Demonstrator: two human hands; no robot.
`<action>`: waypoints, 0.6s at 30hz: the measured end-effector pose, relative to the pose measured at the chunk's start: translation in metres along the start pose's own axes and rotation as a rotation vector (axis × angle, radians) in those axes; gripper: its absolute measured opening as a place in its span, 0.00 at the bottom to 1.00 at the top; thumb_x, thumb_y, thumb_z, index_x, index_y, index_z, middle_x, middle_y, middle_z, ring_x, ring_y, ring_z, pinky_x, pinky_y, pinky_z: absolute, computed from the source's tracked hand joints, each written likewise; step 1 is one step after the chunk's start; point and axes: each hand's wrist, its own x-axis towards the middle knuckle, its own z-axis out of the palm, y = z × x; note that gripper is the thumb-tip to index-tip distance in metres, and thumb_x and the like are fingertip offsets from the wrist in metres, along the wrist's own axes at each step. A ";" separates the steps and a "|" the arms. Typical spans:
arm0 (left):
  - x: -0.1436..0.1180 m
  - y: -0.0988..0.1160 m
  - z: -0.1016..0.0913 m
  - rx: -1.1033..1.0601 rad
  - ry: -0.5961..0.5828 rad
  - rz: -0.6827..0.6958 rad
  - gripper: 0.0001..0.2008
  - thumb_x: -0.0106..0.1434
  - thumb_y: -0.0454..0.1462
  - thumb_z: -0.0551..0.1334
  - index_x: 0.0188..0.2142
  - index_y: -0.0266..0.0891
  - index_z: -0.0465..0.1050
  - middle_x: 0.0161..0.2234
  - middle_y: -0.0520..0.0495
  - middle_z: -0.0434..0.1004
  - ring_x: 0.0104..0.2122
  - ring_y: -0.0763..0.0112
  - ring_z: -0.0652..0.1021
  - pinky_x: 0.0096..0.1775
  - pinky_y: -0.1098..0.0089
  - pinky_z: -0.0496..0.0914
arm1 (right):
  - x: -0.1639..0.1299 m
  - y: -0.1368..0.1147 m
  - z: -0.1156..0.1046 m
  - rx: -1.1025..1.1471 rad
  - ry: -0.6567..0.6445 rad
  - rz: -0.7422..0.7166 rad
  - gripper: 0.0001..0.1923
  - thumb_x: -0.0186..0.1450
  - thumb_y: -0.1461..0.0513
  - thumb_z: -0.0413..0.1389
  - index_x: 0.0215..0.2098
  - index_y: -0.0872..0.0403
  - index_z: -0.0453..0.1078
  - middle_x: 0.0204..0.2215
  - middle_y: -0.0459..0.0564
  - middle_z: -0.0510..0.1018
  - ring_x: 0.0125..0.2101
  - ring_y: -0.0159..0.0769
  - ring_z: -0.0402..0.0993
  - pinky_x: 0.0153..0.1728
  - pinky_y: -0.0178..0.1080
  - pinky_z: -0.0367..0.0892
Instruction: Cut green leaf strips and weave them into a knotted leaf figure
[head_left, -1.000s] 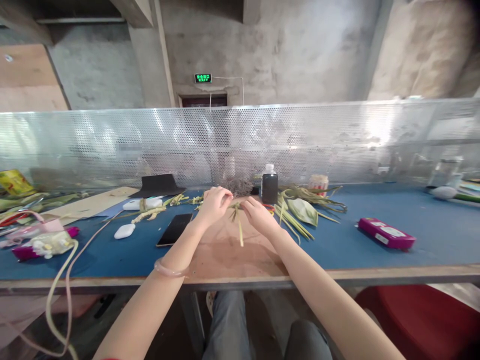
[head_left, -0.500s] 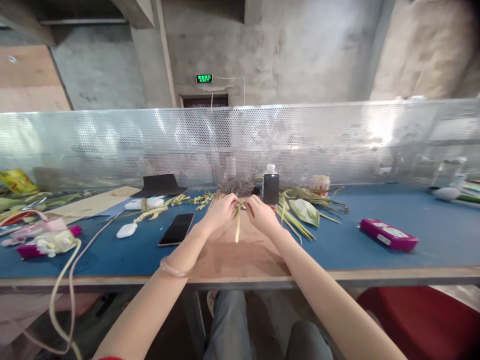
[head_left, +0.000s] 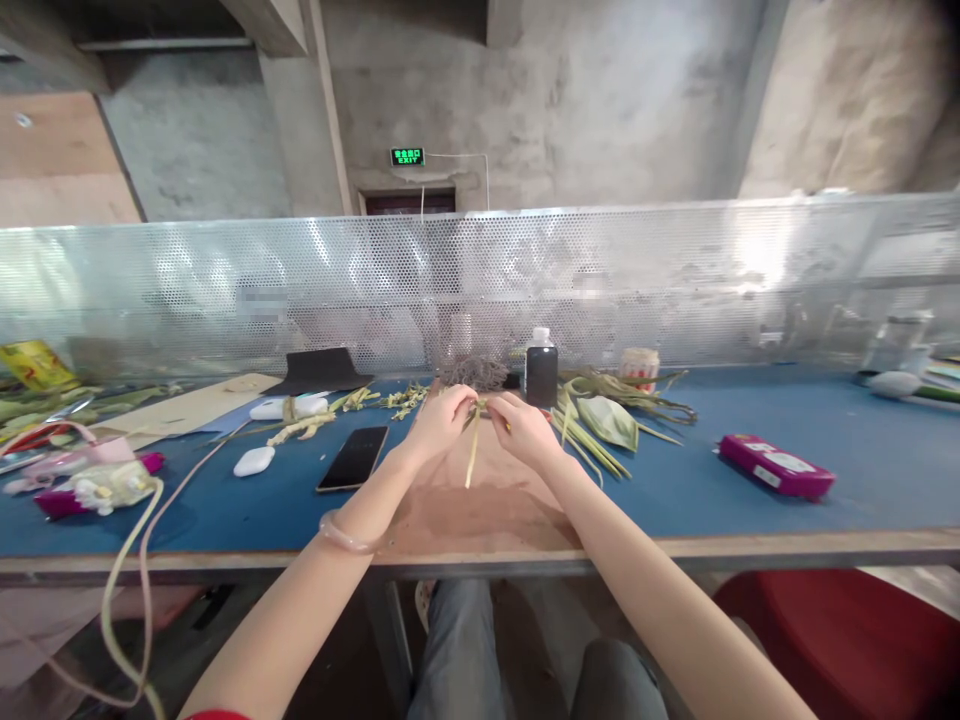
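Note:
My left hand (head_left: 439, 422) and my right hand (head_left: 523, 428) meet above a brown board (head_left: 480, 510) on the blue table (head_left: 750, 510). Both pinch a small piece made of pale green leaf strips (head_left: 474, 440); one strip hangs down between the hands. A clear bangle sits on my left wrist. Loose green leaves (head_left: 607, 420) lie just right of my right hand, and a dark bottle with a white cap (head_left: 540, 372) stands behind it.
A black phone (head_left: 352, 458), a white mouse-shaped case (head_left: 253, 461) and leaf scraps (head_left: 304, 425) lie at left. A pink box (head_left: 776, 466) rests at right. A perforated metal screen (head_left: 675, 280) runs along the table's back. A red stool (head_left: 832, 640) is below right.
My hands have drawn closer together and a little farther from me, both now on the leaf piece. The hanging strip has swung slightly left.

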 end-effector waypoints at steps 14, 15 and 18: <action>-0.002 -0.001 0.000 -0.015 0.014 -0.046 0.10 0.66 0.39 0.51 0.36 0.40 0.69 0.26 0.52 0.73 0.24 0.72 0.72 0.28 0.73 0.64 | -0.001 -0.002 -0.001 -0.013 0.054 0.038 0.12 0.67 0.64 0.46 0.42 0.50 0.69 0.33 0.51 0.74 0.34 0.37 0.73 0.29 0.32 0.63; -0.001 -0.001 0.000 -0.011 0.020 -0.041 0.10 0.66 0.39 0.51 0.37 0.40 0.69 0.28 0.51 0.73 0.26 0.72 0.73 0.30 0.73 0.65 | -0.001 -0.003 -0.001 -0.017 0.062 0.041 0.11 0.67 0.64 0.46 0.41 0.51 0.69 0.34 0.51 0.74 0.33 0.36 0.73 0.29 0.32 0.62; 0.000 0.000 0.002 0.031 0.078 -0.024 0.09 0.66 0.38 0.51 0.42 0.40 0.68 0.36 0.48 0.74 0.36 0.68 0.74 0.40 0.69 0.66 | -0.001 -0.005 0.000 -0.034 0.085 0.053 0.10 0.67 0.63 0.46 0.38 0.52 0.68 0.34 0.51 0.74 0.31 0.35 0.72 0.26 0.31 0.60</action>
